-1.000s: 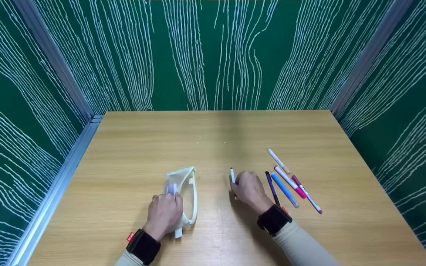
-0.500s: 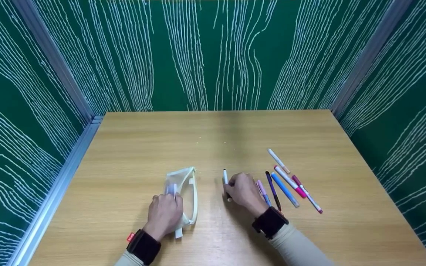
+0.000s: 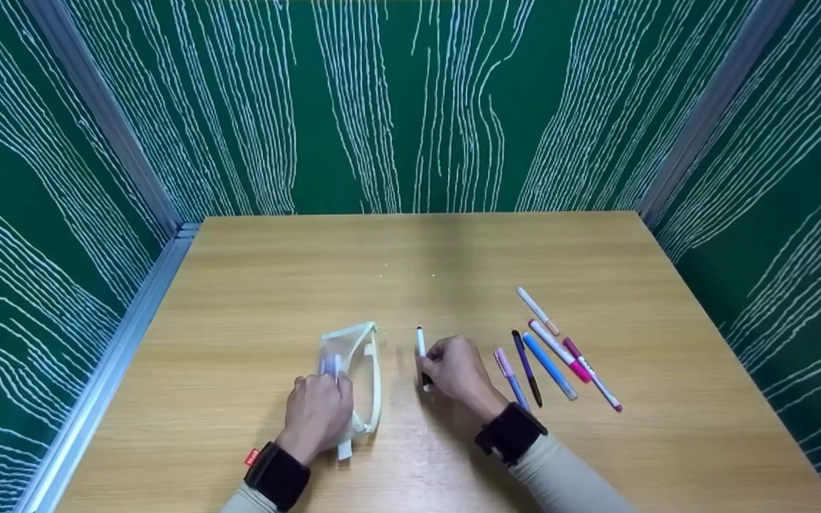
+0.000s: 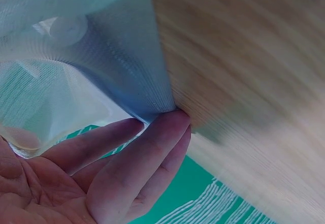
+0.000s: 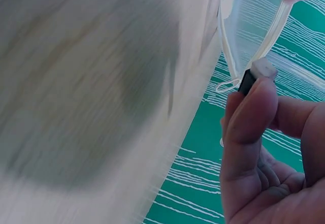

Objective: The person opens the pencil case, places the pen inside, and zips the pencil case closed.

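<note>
A pale, see-through mesh zip pouch [image 3: 341, 340] stands on its side with its mouth facing right. My left hand [image 3: 316, 412] grips its near left side; in the left wrist view the fingertips [image 4: 175, 120] press the mesh edge. A whitish pen shape shows through the mesh by the fingers. To the right of the mouth, my right hand [image 3: 459, 369] pinches a slim white marker [image 3: 420, 342] with a black tip, held upright. Its black end with a pale block [image 5: 263, 69] pokes out past the thumb in the right wrist view.
Several pens lie right of my right hand: a pink-and-blue pen [image 3: 511, 377], a dark purple pen [image 3: 527, 367], a blue marker [image 3: 549, 365], a white-and-pink marker [image 3: 557, 349], a crimson-capped marker [image 3: 592, 374] and a white marker [image 3: 537, 311]. Green walls surround the wooden table [image 3: 296, 271].
My right hand has moved left toward the pouch with the white marker, uncovering the pink-and-blue pen. My left hand and the pouch have stayed in place.
</note>
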`<action>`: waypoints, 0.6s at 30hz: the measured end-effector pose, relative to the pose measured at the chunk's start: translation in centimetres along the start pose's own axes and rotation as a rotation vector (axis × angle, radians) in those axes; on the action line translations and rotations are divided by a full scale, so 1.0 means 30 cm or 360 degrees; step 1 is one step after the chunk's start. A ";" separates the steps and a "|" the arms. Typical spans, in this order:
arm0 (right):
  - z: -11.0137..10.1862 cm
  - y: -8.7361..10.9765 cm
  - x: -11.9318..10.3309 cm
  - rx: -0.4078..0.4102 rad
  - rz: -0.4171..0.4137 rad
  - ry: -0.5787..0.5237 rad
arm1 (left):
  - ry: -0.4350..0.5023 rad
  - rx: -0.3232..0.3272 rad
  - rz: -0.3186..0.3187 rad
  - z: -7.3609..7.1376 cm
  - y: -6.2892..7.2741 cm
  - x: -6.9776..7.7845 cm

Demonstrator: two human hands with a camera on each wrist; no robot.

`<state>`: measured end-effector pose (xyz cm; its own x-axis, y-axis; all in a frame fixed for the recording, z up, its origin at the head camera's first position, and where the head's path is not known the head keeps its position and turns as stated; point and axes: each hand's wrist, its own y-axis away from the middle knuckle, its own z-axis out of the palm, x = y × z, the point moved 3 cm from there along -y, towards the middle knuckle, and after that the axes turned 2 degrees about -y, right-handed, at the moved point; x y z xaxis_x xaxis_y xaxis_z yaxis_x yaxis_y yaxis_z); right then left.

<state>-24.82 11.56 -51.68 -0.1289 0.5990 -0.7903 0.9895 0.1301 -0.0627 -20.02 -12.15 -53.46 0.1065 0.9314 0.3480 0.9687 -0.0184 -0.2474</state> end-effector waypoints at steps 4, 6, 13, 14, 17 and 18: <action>0.018 0.005 -0.008 -0.0056 0.0024 -0.0083 | 0.0011 -0.0006 -0.0005 0.001 0.002 0.000; 0.027 0.007 -0.012 -0.0085 0.0052 -0.0112 | 0.0020 -0.0008 -0.0008 0.000 0.003 -0.001; 0.056 0.012 -0.036 -0.0145 0.0109 -0.0178 | 0.0037 -0.0005 -0.0014 -0.001 0.002 -0.002; 0.060 0.013 -0.040 -0.0147 0.0106 -0.0182 | 0.0039 -0.0002 -0.0014 -0.002 0.002 -0.003; 0.074 0.013 -0.053 -0.0145 0.0081 -0.0176 | 0.0040 -0.0001 -0.0004 -0.003 0.002 -0.004; 0.080 0.013 -0.056 -0.0147 0.0083 -0.0176 | 0.0042 -0.0002 -0.0002 -0.002 0.002 -0.004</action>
<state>-24.05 8.71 -51.83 -0.0644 0.5166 -0.8538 0.9837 0.1766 0.0326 -19.98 -12.30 -53.45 0.1109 0.9214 0.3723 0.9691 -0.0173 -0.2460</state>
